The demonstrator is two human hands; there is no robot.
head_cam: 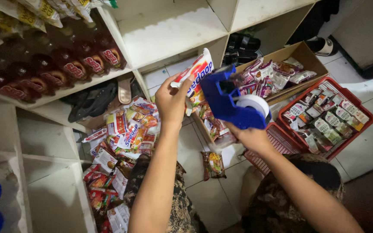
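My left hand (171, 100) holds up a white and red instant noodle packet (197, 73) in front of the white shelves. Beside it, my right hand (249, 137) grips a blue tape dispenser (225, 100) carrying a white roll of tape (253, 105). The dispenser's front end is against the packet's right edge. Below my left arm a heap of noodle packets (124, 138) lies on the floor.
White shelves (169, 30) stand ahead; the left one holds dark bottles (61, 64) with red labels. A cardboard box (301, 54) of snack packets and a red basket (361, 125) of small packets sit at right. Sandals (242, 47) lie under the shelf. One packet (213, 165) lies on the tiles.
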